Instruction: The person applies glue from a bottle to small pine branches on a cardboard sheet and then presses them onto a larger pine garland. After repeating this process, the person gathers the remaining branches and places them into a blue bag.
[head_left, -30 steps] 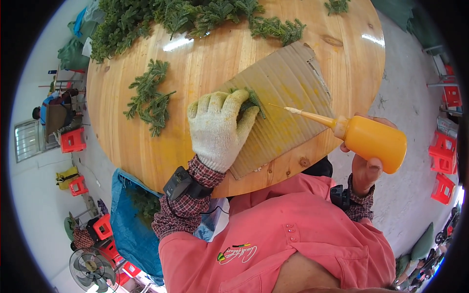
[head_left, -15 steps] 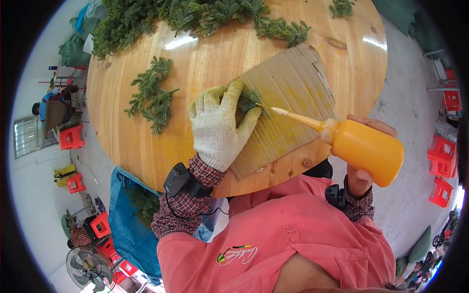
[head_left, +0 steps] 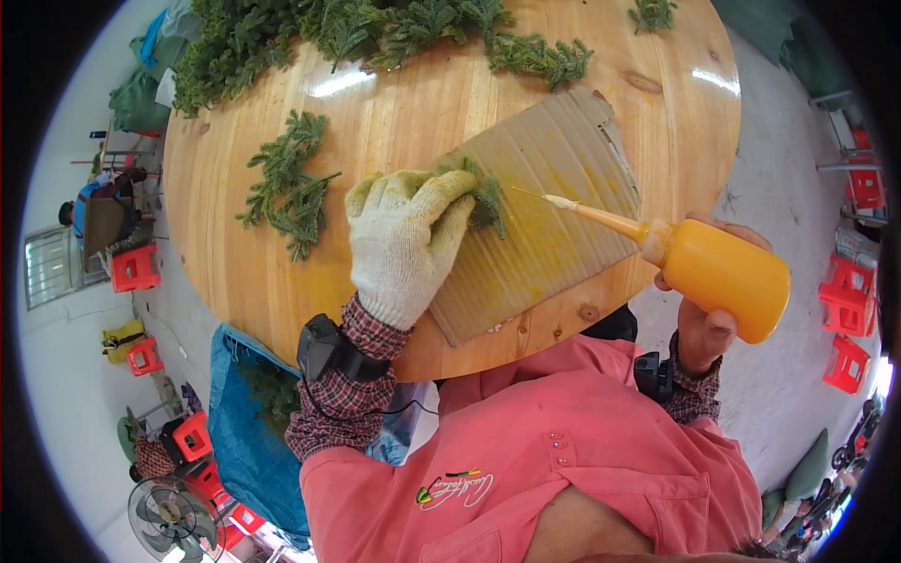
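My left hand (head_left: pixel 405 239), in a white knit glove with yellow stains, is closed on a small green fir sprig (head_left: pixel 487 199) above a corrugated cardboard sheet (head_left: pixel 554 235). Its fingers hide part of the sprig. Bare and wrapped round the body of a yellow squeeze bottle (head_left: pixel 725 274), my right hand (head_left: pixel 702 340) tilts the bottle so its long nozzle points left. The thin tip of the nozzle stands a little apart from the sprig. Yellow specks cover the cardboard.
A round wooden table (head_left: pixel 394 113) bears a heap of fir branches (head_left: pixel 249 47) at its far left and a loose branch (head_left: pixel 289 188) left of my glove. A blue sack (head_left: pixel 244 422) with greenery stands by the near left edge. Red stools (head_left: pixel 849 296) are around.
My right hand has drawn the bottle to the right, taking its nozzle off the sprig. My left hand has shifted slightly left, its fingers closing in, and the sprig has turned.
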A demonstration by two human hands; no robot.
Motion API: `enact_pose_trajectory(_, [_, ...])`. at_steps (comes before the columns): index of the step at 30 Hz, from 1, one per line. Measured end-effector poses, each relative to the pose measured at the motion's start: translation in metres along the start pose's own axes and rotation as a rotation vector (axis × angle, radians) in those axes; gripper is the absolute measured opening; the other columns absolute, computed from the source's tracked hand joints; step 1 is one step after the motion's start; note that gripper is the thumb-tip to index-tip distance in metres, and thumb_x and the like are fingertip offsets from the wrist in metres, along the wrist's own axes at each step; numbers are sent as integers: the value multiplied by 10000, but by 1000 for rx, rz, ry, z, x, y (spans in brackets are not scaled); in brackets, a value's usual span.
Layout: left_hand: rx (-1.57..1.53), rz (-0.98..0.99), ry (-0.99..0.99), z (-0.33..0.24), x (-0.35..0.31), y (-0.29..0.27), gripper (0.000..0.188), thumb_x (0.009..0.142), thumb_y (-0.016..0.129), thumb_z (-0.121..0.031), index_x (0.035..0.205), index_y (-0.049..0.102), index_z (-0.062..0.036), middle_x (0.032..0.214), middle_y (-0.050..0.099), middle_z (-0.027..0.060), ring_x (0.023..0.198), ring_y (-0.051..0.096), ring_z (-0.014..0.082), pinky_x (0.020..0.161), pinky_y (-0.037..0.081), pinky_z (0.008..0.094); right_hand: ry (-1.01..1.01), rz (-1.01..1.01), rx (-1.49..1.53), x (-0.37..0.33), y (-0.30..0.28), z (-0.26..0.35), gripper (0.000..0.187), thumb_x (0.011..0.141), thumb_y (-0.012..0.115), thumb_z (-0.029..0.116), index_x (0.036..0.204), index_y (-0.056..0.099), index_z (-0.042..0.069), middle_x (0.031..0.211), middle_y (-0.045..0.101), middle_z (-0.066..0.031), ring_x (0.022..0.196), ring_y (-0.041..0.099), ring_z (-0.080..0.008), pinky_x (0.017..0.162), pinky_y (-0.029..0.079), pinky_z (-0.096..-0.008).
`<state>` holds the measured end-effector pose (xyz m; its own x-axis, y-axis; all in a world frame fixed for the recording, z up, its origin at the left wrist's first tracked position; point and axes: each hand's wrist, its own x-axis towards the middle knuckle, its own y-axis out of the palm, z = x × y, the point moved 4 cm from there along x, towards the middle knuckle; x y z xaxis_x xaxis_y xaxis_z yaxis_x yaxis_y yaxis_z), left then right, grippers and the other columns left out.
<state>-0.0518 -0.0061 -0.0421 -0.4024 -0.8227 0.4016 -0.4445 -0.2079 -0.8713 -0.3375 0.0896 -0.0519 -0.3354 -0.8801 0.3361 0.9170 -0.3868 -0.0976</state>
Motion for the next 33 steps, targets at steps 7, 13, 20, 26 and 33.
enact_pose_trajectory(7, [13, -101, 92, 2, -10, -20, 195, 778, 760, -150, 957, 687, -171, 894, 646, 13, 930, 623, 227, 971, 402, 446, -48, -22, 7, -3, -11, -11, 933, 794, 686, 668, 1317, 413, -54, 1233, 558, -220, 795, 700, -276, 577, 594, -318])
enact_pose_trajectory(13, [70, -51, 31, 8, -46, -33, 208, 758, 767, -124, 940, 677, -171, 918, 634, 12, 960, 619, 226, 1006, 390, 454, -27, -50, 122, -5, -9, -13, 939, 786, 696, 668, 1310, 411, -56, 1203, 578, -217, 779, 700, -273, 581, 592, -312])
enact_pose_trajectory(20, [150, 45, -28, 5, -66, -39, 219, 765, 757, -129, 967, 676, -154, 999, 622, 43, 1027, 591, 259, 1003, 390, 461, 1, 42, 85, -10, 2, -1, 931, 781, 694, 685, 1292, 430, -48, 1213, 561, -202, 898, 679, -293, 697, 571, -354])
enact_pose_trajectory(26, [173, 40, -85, 3, -70, -48, 247, 780, 748, -151, 1017, 678, -142, 1013, 618, 58, 1053, 577, 286, 997, 393, 454, 61, 85, 113, -12, 14, 10, 897, 791, 686, 688, 1273, 447, -30, 1201, 559, -183, 1078, 639, -322, 920, 526, -421])
enact_pose_trajectory(33, [221, -157, -123, -2, -66, -59, 276, 786, 753, -174, 1050, 681, -147, 1059, 635, 40, 1082, 585, 261, 988, 409, 446, 26, 169, 80, -12, 24, 11, 890, 798, 700, 662, 1284, 432, -33, 1209, 568, -202, 1067, 643, -310, 919, 526, -408])
